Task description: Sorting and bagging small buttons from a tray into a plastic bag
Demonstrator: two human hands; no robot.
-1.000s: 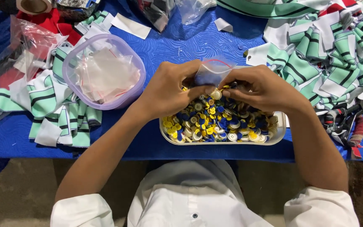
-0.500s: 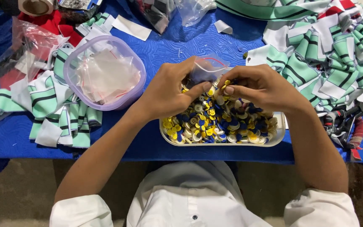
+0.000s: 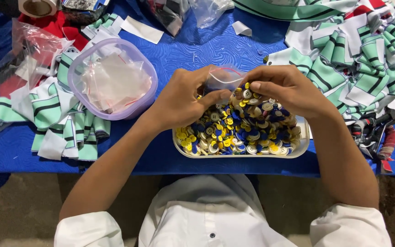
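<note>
We are pinching a small clear bag (image 3: pixel 224 77) with left hand (image 3: pixel 184 98) and right hand (image 3: pixel 283 88), over the tray of buttons (image 3: pixel 241 130) sitting at the table's (image 3: pixel 197 45) near edge.

I see a lilac tub (image 3: pixel 148 77) of clear packets on the blue cloth (image 3: pixel 206 43), green-striped fabric pieces (image 3: pixel 51 114) beside it, more striped pieces (image 3: pixel 366 68) far right.
</note>
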